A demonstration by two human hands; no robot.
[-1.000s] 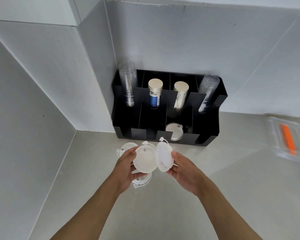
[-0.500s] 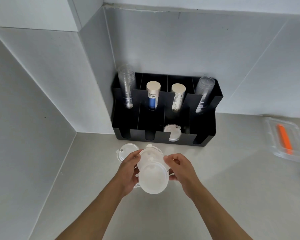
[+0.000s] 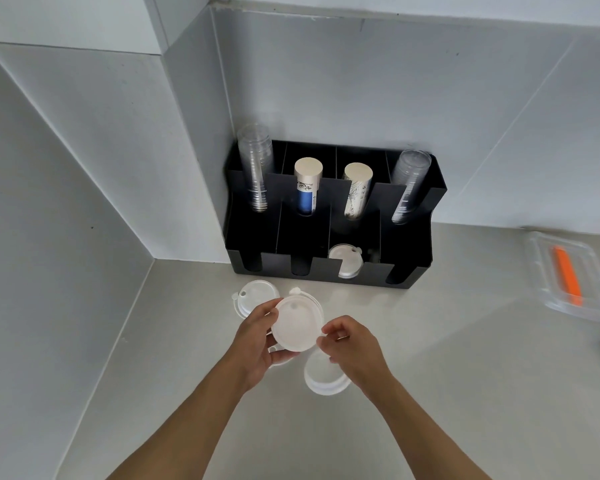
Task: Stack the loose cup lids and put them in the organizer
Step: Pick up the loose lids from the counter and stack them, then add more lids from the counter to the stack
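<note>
I am holding a white cup lid (image 3: 296,325) flat side up in my left hand (image 3: 257,341), just in front of the black organizer (image 3: 329,216), with my fingers (image 3: 269,315) clamped on its left rim and beneath it, probably so it is staying level as the base of the stack. My right hand (image 3: 352,344) is sitting at the lid's right edge, its fingers curled close together; I cannot tell whether they are pinching the rim or only steadying it. Another lid (image 3: 324,377) is lying on the bench (image 3: 465,375) nearer me than the organizer, partly under my right hand, and I cannot say whether that hand is touching it. A further lid (image 3: 255,296) is resting on the bench between my left hand and the organizer's front wall. One lid (image 3: 345,263) is already standing on edge in the organizer's third front slot from the left, showing through the notch, so I am judging that slot as the target. More white is showing under my left palm, too covered to count. Behind, the organizer is holding sleeves of clear cups (image 3: 257,168) and paper cups (image 3: 307,188).
</note>
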